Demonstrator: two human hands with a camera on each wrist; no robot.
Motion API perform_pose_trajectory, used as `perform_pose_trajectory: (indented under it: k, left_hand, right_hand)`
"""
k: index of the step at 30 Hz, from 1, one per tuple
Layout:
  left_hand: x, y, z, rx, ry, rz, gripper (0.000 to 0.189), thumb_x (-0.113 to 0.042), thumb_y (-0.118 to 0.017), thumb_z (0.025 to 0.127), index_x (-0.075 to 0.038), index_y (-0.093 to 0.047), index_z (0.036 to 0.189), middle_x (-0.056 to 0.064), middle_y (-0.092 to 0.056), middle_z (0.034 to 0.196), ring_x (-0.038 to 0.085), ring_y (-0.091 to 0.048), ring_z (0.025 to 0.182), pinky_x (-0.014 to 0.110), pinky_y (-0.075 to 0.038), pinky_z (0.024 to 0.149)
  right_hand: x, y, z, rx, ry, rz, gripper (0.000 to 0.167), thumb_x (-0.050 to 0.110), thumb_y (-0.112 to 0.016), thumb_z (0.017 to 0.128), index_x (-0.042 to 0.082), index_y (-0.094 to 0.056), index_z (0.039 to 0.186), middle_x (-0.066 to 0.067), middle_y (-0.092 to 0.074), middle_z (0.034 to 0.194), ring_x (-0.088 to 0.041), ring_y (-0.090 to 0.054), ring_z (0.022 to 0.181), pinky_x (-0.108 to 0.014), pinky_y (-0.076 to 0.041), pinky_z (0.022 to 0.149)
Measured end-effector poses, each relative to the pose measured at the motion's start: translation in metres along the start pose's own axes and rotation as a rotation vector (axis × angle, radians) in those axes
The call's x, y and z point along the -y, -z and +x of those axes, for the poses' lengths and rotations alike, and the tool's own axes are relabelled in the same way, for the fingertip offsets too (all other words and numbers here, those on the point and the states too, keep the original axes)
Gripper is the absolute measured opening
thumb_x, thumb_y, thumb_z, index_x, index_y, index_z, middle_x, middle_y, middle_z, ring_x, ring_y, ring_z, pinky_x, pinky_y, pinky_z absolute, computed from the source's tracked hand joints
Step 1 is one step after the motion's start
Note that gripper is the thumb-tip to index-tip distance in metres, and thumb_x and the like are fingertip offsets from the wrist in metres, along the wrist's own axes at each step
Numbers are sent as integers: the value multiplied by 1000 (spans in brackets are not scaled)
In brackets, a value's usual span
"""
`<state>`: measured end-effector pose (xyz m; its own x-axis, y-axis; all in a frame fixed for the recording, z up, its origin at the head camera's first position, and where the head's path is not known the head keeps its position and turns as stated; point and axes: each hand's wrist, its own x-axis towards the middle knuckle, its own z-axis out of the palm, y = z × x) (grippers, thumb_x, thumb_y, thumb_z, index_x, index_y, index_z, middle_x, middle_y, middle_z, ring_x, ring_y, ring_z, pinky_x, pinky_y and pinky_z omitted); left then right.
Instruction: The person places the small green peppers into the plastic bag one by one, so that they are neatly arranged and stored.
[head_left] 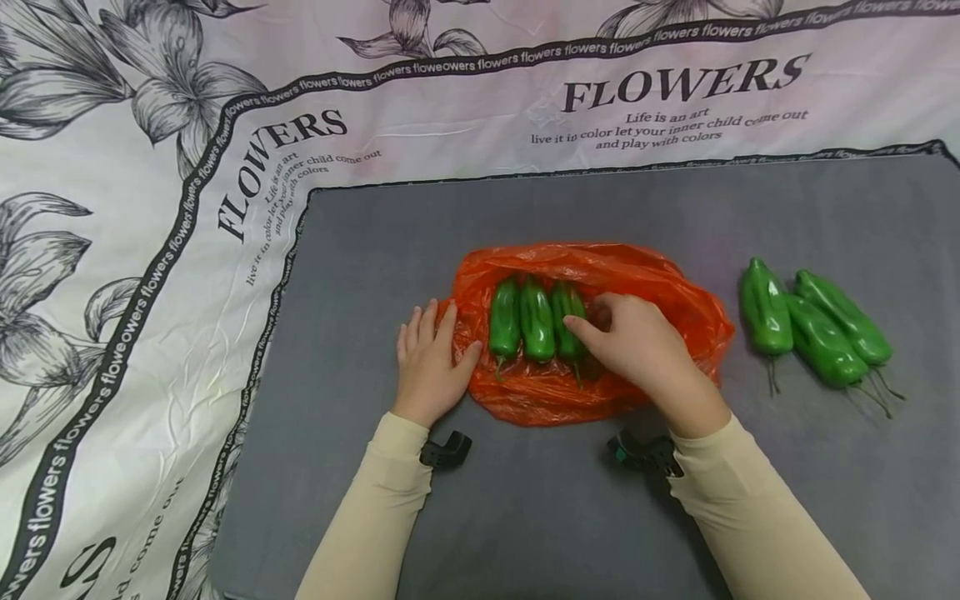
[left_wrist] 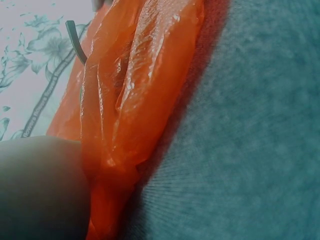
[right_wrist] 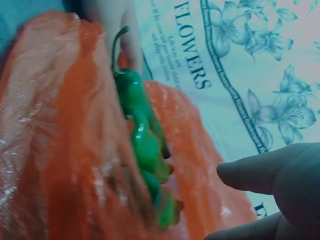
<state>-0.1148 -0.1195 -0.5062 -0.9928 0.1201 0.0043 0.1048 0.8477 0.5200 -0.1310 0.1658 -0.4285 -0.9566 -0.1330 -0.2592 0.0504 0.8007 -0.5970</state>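
Observation:
Three green peppers lie side by side in the opening of a red plastic bag point(head_left: 697, 325): a left pepper point(head_left: 505, 321), a middle pepper point(head_left: 537, 321) and a right pepper point(head_left: 566, 317). My left hand point(head_left: 433, 367) rests at the bag's left edge, fingers extended and thumb touching the plastic. Over the right part of the opening is my right hand point(head_left: 641, 342), beside the right pepper. In the right wrist view, its thumb point(right_wrist: 255, 175) and a finger stand apart from the peppers point(right_wrist: 145, 145), with nothing between them. Bag folds point(left_wrist: 155, 90) fill much of the left wrist view.
To the right of the bag, three more green peppers point(head_left: 767, 312) lie close together on the grey table surface point(head_left: 390, 242). A white cloth point(head_left: 450, 125) with flower prints and lettering borders the grey area at the back and left. Black wrist devices point(head_left: 447, 450) sit at both wrists.

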Motion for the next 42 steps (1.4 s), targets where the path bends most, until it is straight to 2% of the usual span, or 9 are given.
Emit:
perform_pose_trajectory:
  k: [9, 15, 20, 24, 31, 36, 42]
  left_hand:
    - [-1, -1, 2, 13, -3, 2, 72, -43, -60, 105, -8, -37, 164, 22, -25, 171, 43, -12, 160, 62, -1, 127]
    - [-1, -2, 1, -13, -19, -8, 72, -42, -63, 104, -7, -40, 162, 23, -27, 169, 45, -14, 159, 64, -3, 126]
    - [-1, -1, 2, -8, -20, -1, 71, -42, -62, 104, -7, -40, 162, 23, -28, 169, 45, -15, 158, 64, -3, 126]
    - [-1, 0, 0, 18, 1, 16, 72, -43, -61, 104, -9, -39, 163, 21, -27, 170, 43, -13, 159, 62, -2, 127]
    - [1, 1, -2, 34, 18, 19, 72, -43, -61, 105, -9, -38, 164, 20, -25, 171, 42, -12, 160, 61, -1, 127]
    - [1, 0, -2, 25, 19, 4, 71, -42, -61, 104, -9, -39, 163, 21, -26, 170, 42, -12, 160, 62, -2, 127]
    - [-1, -3, 0, 24, 15, -2, 71, -42, -60, 105, -9, -38, 164, 21, -25, 171, 42, -11, 160, 61, -1, 127]
  right_hand:
    - [7, 18, -13, -57, 23, -4, 57, 54, -63, 101, 6, -67, 132, -9, -74, 107, -28, -68, 96, -50, -54, 79]
    - [9, 27, -20, -84, 12, 4, 64, 56, -60, 101, 8, -63, 142, -13, -74, 112, -31, -68, 101, -54, -54, 82]
    - [9, 33, -27, -154, -2, 37, 59, 57, -60, 101, 12, -66, 139, -11, -75, 100, -27, -69, 90, -48, -53, 74]
    - [3, 36, -29, -196, -17, 51, 60, 60, -58, 101, 13, -67, 138, -13, -75, 98, -28, -69, 88, -47, -52, 72]
    - [-10, 52, -29, -226, -49, 89, 62, 57, -57, 102, 8, -64, 141, -19, -73, 118, -36, -68, 105, -54, -53, 81]
    - [-22, 66, -28, -266, -75, 116, 64, 57, -56, 102, 7, -64, 140, -20, -72, 118, -38, -67, 109, -53, -52, 83]
    - [-41, 83, -28, -294, -101, 117, 67, 59, -54, 102, 6, -63, 143, -25, -71, 118, -37, -68, 97, -40, -51, 67]
